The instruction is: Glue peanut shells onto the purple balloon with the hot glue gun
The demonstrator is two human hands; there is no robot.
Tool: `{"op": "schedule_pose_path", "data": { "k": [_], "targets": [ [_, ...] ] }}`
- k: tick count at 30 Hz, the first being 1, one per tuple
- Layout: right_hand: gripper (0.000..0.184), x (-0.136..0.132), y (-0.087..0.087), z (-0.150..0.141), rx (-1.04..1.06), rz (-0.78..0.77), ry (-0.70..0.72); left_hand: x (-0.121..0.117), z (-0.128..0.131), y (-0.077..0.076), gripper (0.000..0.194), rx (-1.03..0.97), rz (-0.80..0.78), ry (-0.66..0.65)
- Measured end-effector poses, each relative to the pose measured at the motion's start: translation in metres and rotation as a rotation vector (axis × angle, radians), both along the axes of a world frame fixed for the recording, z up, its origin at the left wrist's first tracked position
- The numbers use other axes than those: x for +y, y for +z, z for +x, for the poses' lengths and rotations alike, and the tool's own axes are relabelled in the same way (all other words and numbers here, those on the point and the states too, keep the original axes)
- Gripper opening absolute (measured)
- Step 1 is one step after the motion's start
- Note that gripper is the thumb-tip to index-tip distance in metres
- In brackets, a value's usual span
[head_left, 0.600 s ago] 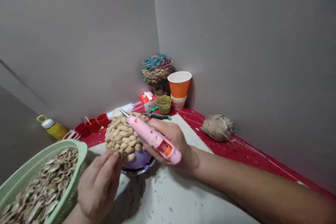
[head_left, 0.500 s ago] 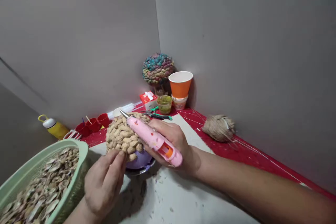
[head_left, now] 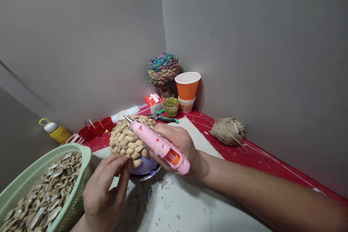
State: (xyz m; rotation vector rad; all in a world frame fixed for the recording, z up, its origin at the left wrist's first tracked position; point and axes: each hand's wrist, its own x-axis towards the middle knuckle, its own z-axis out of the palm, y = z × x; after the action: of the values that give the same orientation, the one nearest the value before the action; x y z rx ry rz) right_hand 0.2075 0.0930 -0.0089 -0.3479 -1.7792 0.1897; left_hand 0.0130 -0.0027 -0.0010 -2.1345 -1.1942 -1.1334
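A purple balloon point(head_left: 144, 167) sits in a round metal bowl point(head_left: 148, 178), its upper part covered with peanuts point(head_left: 127, 139). My left hand point(head_left: 104, 190) is at the lower left edge of the peanut layer, with thumb and fingertips pinched on a peanut there; the fingertips largely hide it. In my right hand point(head_left: 181, 143) is a pink hot glue gun point(head_left: 154, 143). Its metal nozzle points up and left, in front of the top of the peanut-covered balloon, and my fingers wrap round the handle.
A green basket point(head_left: 86, 159) of shells stands at the left. Behind are red cups point(head_left: 95, 129), a yellow bottle point(head_left: 60, 134), green-handled pliers point(head_left: 167, 119), a tub point(head_left: 170, 107), an orange paper cup point(head_left: 187, 88), a coloured peanut tree point(head_left: 164, 69) and, rightward, a twine ball point(head_left: 227, 131).
My left hand has shifted slightly down and left at the wrist, its fingertips staying at the peanut edge. The glue gun and my right hand hold nearly the same place.
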Motion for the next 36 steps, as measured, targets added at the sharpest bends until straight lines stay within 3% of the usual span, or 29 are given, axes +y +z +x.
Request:
{"op": "schedule_pose_path", "data": {
  "k": [8, 17, 27, 36],
  "targets": [
    [0.012, 0.0, 0.001, 0.001, 0.0, 0.028, -0.018, -0.003, -0.002, -0.005, 0.025, -0.009, -0.021, 0.021],
    [0.014, 0.001, 0.0, -0.001, 0.035, 0.026, 0.019, -0.005, -0.001, -0.004, 0.02, -0.272, -0.212, -0.017],
    [0.013, 0.001, 0.002, 0.0, 0.02, 0.045, -0.008, -0.003, -0.004, -0.014, 0.03, -0.133, -0.05, -0.021],
    [0.01, 0.0, -0.005, 0.001, -0.024, -0.03, 0.017, -0.002, 0.001, -0.021, 0.025, -0.332, -0.134, -0.039]
  ]
}}
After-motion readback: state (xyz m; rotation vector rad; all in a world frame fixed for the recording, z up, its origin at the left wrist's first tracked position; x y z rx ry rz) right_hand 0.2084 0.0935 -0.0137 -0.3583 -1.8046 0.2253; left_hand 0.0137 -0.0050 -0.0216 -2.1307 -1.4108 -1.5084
